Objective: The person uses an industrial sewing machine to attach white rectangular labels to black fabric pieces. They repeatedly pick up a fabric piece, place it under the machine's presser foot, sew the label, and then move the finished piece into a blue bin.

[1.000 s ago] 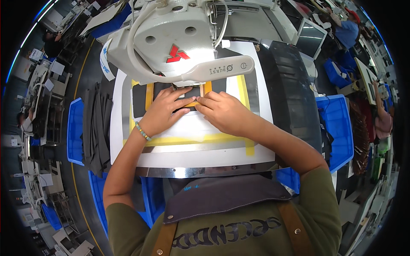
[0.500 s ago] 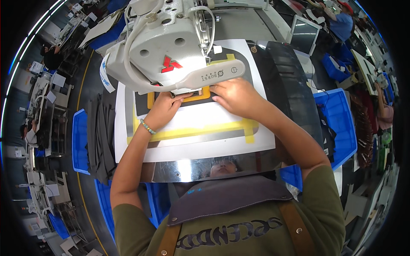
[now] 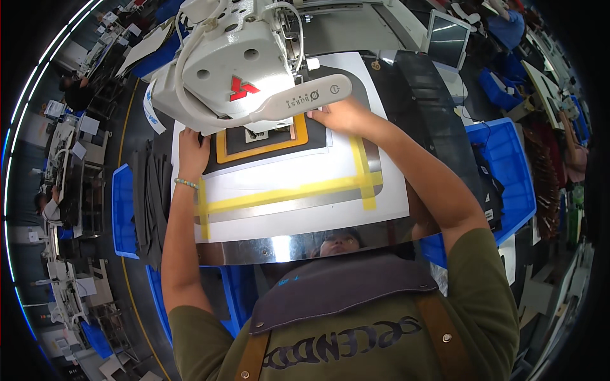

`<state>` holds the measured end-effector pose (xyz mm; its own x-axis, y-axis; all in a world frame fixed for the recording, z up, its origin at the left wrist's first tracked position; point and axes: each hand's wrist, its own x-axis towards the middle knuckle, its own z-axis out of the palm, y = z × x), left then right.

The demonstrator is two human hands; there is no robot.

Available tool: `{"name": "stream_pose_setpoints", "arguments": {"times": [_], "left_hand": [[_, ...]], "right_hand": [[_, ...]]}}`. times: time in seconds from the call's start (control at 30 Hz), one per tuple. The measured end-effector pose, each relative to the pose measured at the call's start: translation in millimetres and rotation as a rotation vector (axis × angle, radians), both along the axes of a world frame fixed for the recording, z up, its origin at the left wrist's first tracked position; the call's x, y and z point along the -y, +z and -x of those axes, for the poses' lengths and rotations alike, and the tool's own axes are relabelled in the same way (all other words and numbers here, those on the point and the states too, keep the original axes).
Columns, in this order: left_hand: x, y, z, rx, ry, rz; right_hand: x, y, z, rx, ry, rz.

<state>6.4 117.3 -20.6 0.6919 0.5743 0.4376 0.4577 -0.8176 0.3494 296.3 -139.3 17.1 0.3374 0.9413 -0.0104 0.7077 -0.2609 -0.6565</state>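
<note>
Head view: left hand [image 3: 192, 152] palm down at the left edge of the black cloth [image 3: 318, 133], thumb toward the cloth, fingertips partly under the overhang of the sewing machine [image 3: 222, 70]; grip together or apart, cannot tell. Beaded bracelet [image 3: 187, 183] around the left wrist. Right hand [image 3: 340, 117] across from it, just below the tip of the lamp [image 3: 305, 101], thumb and bent finger at or just beside the right bar of the yellow frame [image 3: 264, 153]; clamped on cloth or frame, or only resting there, cannot tell. Frame flat on the black cloth, beneath the machine, slightly aslant, upper part hidden by machine and lamp. Inside the frame, a small pale patch [image 3: 257, 134] with dark marks. Under the cloth, a white sheet [image 3: 286, 174], edged by yellow tape [image 3: 279, 195] along the bottom and right; around that, a grey plate [image 3: 379, 165] with rounded corners, on a larger white board [image 3: 394, 190]. Below, the shiny front edge of the desk [image 3: 254, 252]. To the left, draped dark fabric [image 3: 149, 203] beside a blue bin [image 3: 124, 209]; to the right, another blue bin [image 3: 516, 165]; beyond, a monitor [image 3: 447, 39].
</note>
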Motion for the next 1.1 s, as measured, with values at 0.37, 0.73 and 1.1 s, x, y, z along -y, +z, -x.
{"name": "stream_pose_setpoints", "arguments": {"times": [0.37, 0.73, 1.1], "left_hand": [[61.3, 50.1, 27.2, 0.054, 0.181, 0.695], [69.4, 19.7, 4.1, 0.041, -0.017, 0.586], [104.0, 13.4, -48.1, -0.029, -0.001, 0.488]], "right_hand": [[39.4, -31.3, 0.7, -0.38, 0.263, -0.259], [65.2, -9.9, -9.4, -0.174, -0.017, -0.045], [101.5, 1.2, -58.1, -0.202, -0.032, 0.03]]}}
